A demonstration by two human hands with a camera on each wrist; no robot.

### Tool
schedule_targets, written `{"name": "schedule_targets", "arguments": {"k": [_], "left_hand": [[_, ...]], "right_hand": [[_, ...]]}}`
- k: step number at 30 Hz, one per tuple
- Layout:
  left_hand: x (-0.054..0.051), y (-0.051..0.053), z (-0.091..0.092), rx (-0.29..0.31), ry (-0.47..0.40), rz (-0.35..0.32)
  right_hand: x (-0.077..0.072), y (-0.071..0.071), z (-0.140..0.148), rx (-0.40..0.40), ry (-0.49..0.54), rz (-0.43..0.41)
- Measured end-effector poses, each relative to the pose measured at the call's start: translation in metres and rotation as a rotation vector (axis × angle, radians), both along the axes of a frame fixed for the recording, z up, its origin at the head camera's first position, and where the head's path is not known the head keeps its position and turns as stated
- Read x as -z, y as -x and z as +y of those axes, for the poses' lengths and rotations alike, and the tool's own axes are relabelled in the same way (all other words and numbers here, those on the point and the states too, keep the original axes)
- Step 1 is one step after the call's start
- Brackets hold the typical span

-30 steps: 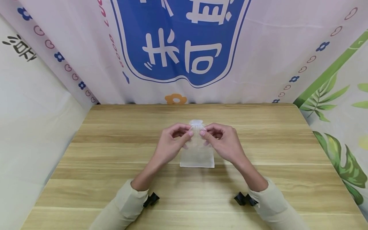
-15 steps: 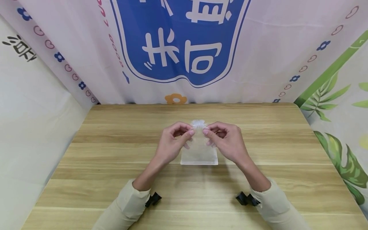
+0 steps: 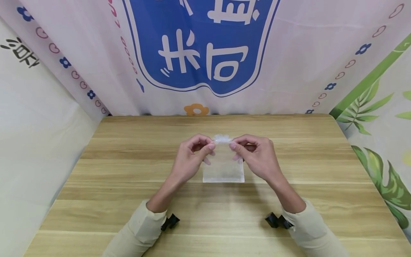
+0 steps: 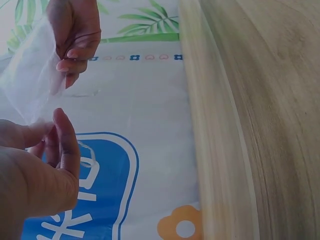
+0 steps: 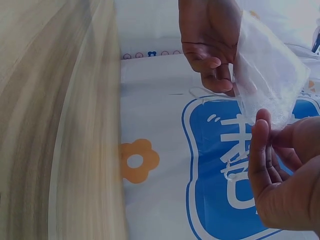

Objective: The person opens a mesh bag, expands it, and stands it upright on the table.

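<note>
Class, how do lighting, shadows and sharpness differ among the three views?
Head view: bright, fairly even light, faint soft shadows on the table below the sheer bag; left wrist view: dimmer, the left hand darkened, table grain soft; right wrist view: dim too, the right hand darkened, brightest toward the top right.

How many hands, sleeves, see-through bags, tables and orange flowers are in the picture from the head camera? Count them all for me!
Left hand and right hand: 2 hands
Left sleeve and right sleeve: 2 sleeves
See-through bag: 1
Table: 1
Orange flower: 1
Total: 7
</note>
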State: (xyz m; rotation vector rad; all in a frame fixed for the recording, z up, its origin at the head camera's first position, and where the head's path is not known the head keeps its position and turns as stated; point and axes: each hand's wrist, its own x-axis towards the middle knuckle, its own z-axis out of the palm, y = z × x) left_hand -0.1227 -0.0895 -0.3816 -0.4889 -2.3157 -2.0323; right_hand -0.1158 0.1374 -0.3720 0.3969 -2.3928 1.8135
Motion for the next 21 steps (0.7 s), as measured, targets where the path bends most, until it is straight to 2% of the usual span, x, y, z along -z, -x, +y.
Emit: {"name": "schedule_targets", "arguments": {"k": [12, 16, 21], "left_hand": [[-0.0045, 0.0, -0.0037, 0.001, -0.068, -0.028], [-0.0045, 0.0002, -0.0043, 0.002, -0.067, -0.032], [-0.0036, 0.0009, -0.0046, 0.004, -0.044, -0.019]], "right_hand": [[-0.0049, 0.0001, 0.0047, 0.018, 0.076, -0.002], [-0.0048, 0.0003, 0.0055, 0.016, 0.051, 0.005], [-0.0048, 0.0008, 0.0058, 0.015, -0.038, -0.004]]}}
